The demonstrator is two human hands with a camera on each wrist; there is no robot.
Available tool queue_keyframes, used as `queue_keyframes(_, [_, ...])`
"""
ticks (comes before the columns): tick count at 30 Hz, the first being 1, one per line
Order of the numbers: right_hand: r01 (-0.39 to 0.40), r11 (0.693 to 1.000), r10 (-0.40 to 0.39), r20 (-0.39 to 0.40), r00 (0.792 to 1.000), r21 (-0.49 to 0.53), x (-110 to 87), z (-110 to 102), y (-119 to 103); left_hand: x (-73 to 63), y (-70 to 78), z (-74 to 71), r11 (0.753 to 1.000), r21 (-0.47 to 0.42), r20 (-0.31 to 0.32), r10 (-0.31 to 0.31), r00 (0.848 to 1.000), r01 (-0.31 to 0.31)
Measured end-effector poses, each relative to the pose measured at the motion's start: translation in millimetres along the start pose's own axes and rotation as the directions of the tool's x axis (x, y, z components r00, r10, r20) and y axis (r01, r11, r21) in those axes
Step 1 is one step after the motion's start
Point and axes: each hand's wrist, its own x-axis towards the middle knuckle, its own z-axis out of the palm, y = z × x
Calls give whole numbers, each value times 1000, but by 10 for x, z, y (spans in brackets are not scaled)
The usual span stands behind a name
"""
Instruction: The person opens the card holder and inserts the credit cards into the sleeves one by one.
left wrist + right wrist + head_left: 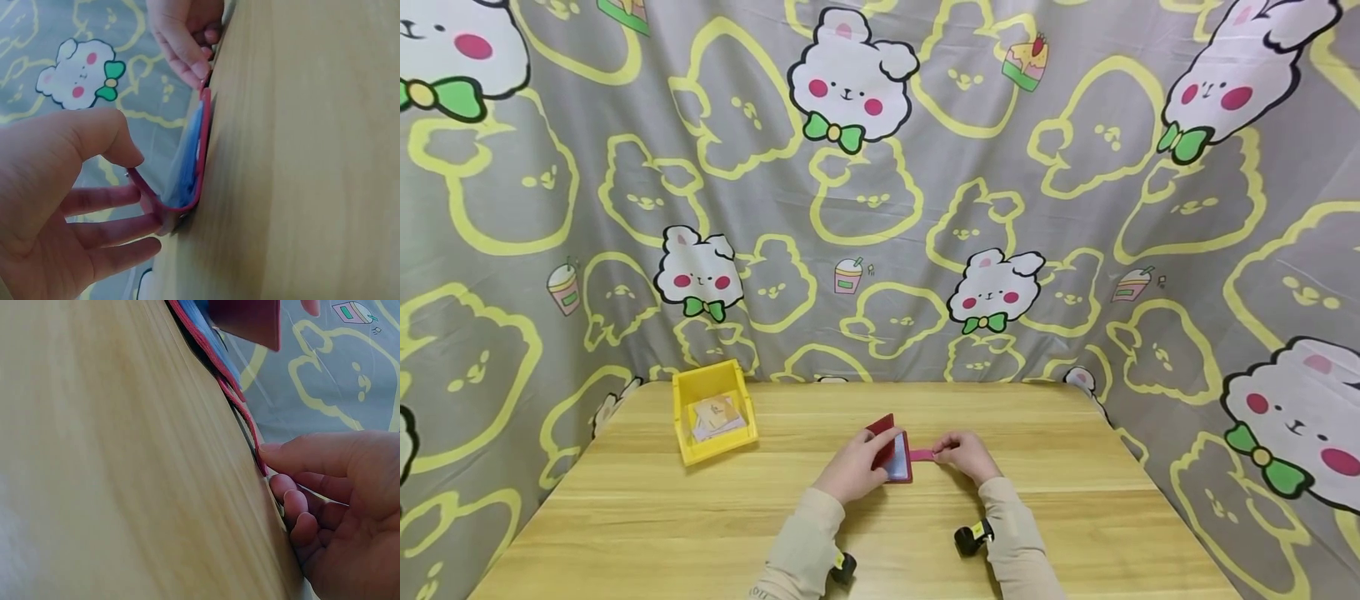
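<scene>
A small red card holder (909, 471) lies partly unfolded on the wooden table, with bluish clear plastic sleeves (186, 165) inside. My left hand (852, 468) pinches the raised front cover (145, 187) between thumb and fingers, keeping it tilted up from the sleeves. A pinkish-red strap (921, 455) sticks out from the holder's right side. Its free end is pinched between the thumb and index finger of my right hand (967, 455), low over the tabletop. In the right wrist view the strap (249, 422) runs from the holder's edge to my thumb.
To the left on the table (647, 517) stands a yellow open bin (715, 450) with several cards or papers (718, 412) in it. A grey patterned curtain (880, 333) hangs behind the table's far edge. Black wrist cameras (967, 542) sit at both sleeves.
</scene>
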Motion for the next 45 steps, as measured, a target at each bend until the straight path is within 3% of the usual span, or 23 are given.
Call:
queue_keyframes(6, [-1, 1000, 1, -1, 1000, -8, -3, 8, 12, -34, -65, -109, 996, -91, 33, -2, 999, 5])
queue_keyframes(12, [-4, 1000, 4, 0, 1000, -8, 3, 18, 18, -77, -176, -327, 970, -228, 71, -68, 995, 82])
queue_keyframes(22, [12, 1000, -12, 8, 1000, 0, 5, 9, 27, -157, -477, -511, 960, -248, 23, -131, 991, 132])
queue_keyframes(30, [10, 1000, -10, 18, 1000, 14, 5, 4, 29, -239, -636, -529, 950, -232, 29, -208, 978, 209])
queue_keyframes(38, [0, 1000, 0, 19, 1000, -6, -13, -8, -18, -260, -769, -428, 944, -185, 68, -264, 962, 273])
queue_keyframes(45, [-16, 1000, 16, 8, 1000, -5, -19, -1, -25, -250, -820, -402, 944, -168, 66, -278, 958, 285])
